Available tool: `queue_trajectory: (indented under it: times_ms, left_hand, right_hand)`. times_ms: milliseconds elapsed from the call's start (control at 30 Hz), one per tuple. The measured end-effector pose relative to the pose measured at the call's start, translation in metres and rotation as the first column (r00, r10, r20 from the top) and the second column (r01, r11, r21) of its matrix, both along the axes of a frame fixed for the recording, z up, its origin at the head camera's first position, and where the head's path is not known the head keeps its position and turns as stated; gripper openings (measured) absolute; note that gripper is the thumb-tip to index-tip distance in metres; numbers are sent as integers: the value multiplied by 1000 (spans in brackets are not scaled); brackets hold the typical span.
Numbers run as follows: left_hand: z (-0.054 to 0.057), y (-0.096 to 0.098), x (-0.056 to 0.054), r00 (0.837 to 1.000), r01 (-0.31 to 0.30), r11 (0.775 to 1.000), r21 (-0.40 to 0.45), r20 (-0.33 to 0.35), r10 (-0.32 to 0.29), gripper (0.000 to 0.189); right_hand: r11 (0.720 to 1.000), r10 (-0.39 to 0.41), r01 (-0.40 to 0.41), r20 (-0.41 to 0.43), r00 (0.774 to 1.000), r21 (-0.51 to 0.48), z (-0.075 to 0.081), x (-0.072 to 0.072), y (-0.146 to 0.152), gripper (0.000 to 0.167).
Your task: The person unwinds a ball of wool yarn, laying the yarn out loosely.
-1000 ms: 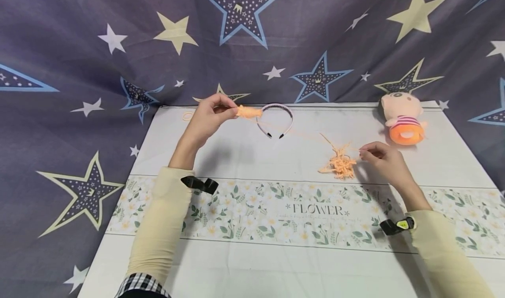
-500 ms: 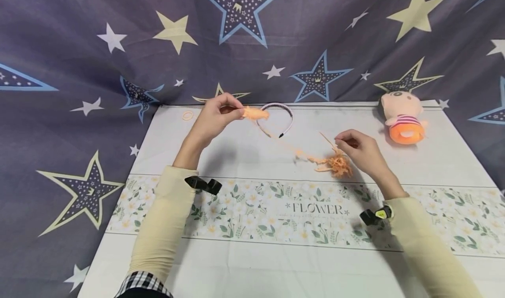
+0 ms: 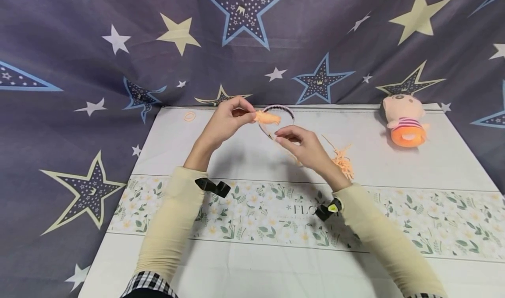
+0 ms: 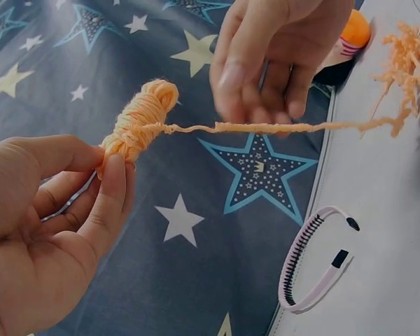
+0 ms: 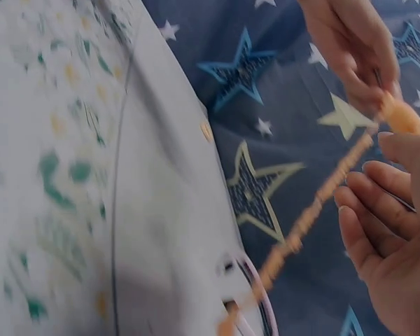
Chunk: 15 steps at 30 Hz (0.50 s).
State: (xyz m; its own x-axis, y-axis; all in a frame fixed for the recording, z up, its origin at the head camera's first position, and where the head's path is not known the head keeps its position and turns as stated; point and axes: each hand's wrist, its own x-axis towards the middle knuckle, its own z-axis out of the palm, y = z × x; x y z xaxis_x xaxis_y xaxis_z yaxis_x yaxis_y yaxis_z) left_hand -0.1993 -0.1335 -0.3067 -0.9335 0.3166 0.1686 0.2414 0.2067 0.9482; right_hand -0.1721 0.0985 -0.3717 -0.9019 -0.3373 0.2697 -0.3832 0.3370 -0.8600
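Note:
My left hand (image 3: 224, 122) pinches one end of a small wound bundle of orange yarn (image 4: 141, 120) between thumb and fingers, held up above the table. From the bundle a strand of yarn (image 4: 266, 128) runs across to a loose tangle of yarn (image 3: 343, 163) on the table. Close to the bundle is my right hand (image 3: 304, 148), its fingers loosely bent. In the left wrist view its fingertips (image 4: 269, 115) lie right at the strand. The right wrist view has the strand passing beside the fingers (image 5: 378, 203), with no pinch on it.
Behind the hands a pale headband (image 3: 289, 114) lies on the table. A small ring (image 3: 189, 116) is at the back left, and a plush toy (image 3: 406, 120) at the back right. A star-patterned curtain (image 3: 244, 70) hangs behind the table (image 3: 252, 267).
My right hand has swept left from beyond the tangle to beside the bundle. My left hand has shifted slightly right with the bundle. Part of the strand has moved.

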Motion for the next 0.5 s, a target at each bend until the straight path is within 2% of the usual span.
queue_trajectory:
  times_ms: [133,267,500]
  left_hand:
    - [-1,-1,0,1000,-5,1000,-10,-2,5,9]
    - [-1,-4,0,1000,-17,1000,-24,1,17,9]
    - [-3,-8,-3,999,-34,999,-42,6,34,10]
  right_hand:
    - [999,26,-26,0,1000,-31,-7,-4,-15,20]
    - [995,53,-51,15,998,-87,-8,-3,-20,21]
    - [989,71,-65,40,997,-136,7,6,-15,17]
